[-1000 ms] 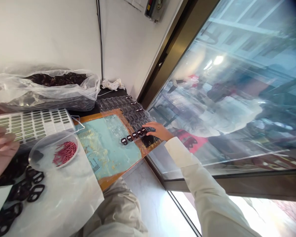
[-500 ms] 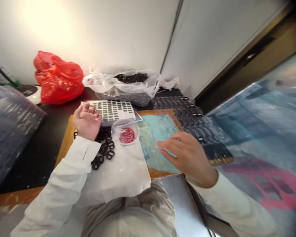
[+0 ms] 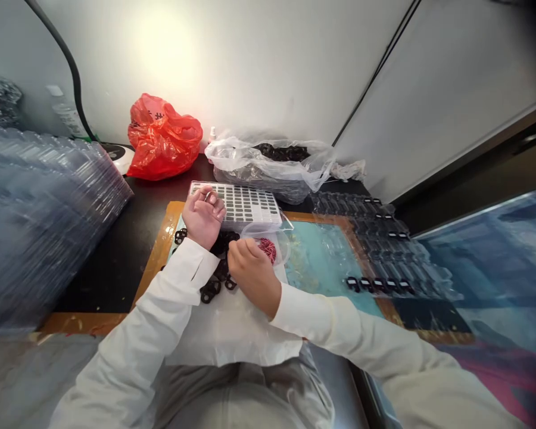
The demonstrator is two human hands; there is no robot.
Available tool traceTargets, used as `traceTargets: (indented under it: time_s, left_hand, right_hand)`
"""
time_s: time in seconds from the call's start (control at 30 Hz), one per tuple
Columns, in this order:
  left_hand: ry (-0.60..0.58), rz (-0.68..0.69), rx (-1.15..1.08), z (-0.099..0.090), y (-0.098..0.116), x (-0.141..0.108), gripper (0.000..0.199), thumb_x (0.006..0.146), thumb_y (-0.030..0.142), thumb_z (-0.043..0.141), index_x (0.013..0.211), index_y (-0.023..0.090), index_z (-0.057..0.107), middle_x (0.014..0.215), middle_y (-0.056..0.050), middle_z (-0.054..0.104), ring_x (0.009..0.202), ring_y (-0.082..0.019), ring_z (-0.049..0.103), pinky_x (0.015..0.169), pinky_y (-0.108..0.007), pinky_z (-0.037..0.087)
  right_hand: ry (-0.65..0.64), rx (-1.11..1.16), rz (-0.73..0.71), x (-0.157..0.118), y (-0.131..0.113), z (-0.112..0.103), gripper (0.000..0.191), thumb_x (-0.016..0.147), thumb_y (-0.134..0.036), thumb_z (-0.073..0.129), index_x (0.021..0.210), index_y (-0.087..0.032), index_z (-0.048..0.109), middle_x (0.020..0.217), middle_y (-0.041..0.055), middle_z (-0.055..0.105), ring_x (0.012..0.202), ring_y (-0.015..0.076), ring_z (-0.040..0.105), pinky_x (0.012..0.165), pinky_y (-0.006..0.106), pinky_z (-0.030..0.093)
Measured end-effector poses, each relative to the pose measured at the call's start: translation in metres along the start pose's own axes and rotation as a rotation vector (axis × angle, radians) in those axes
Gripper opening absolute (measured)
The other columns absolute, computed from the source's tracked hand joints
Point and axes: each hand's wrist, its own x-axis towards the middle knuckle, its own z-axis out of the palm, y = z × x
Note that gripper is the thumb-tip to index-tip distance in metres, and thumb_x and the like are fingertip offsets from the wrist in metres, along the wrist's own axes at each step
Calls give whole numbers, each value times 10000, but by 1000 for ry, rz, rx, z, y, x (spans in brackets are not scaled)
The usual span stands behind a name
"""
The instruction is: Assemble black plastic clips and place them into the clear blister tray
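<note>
Left hand [image 3: 203,217] and right hand [image 3: 250,277] close together, both curled with fingers drawn in, any pinch hidden from view. Black buckles [image 3: 221,262] at nine o'clock from the right hand, just below the left palm; clear dish [image 3: 280,245] of red pins [image 3: 267,250] touching that hand at two o'clock. Grid tray [image 3: 245,205] at twelve o'clock, plastic trays [image 3: 384,247] well out at three.

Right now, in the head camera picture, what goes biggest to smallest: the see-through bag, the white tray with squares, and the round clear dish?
1. Clear plastic bag
2. White tray
3. Round clear dish

The dish is closest to the camera, yet still looks smallest.
</note>
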Motion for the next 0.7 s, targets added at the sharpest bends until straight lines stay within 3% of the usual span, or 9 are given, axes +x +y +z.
traceTargets:
  time_s: [0.2, 0.5, 0.7]
  left_hand:
    - [13, -19, 14, 2, 0, -2, 189, 878, 322, 446, 793, 185, 544, 656, 12, 404, 493, -94, 378, 461, -208, 313]
    - [-24, 5, 24, 1, -3, 0, 145, 857, 241, 469, 757, 168, 545, 606, 31, 354, 460, -74, 351, 444, -194, 269]
    - [-49, 3, 112, 4, -7, -1, 199, 841, 276, 545, 682, 157, 538, 558, 32, 365, 440, -67, 341, 429, -182, 267]
  right_hand:
    - [-60, 48, -58, 2, -8, 10, 147, 814, -41, 569, 775, -98, 699, 751, 101, 529, 822, 246, 474, 826, 384, 416]
    - [48, -105, -60, 7, -6, 4, 194, 782, -54, 537, 682, -152, 672, 696, 75, 511, 740, 228, 457, 796, 369, 399]
    - [97, 58, 27, 19, 19, -14, 154, 809, -139, 627, 663, -185, 612, 687, 43, 507, 741, 222, 450, 779, 368, 363]
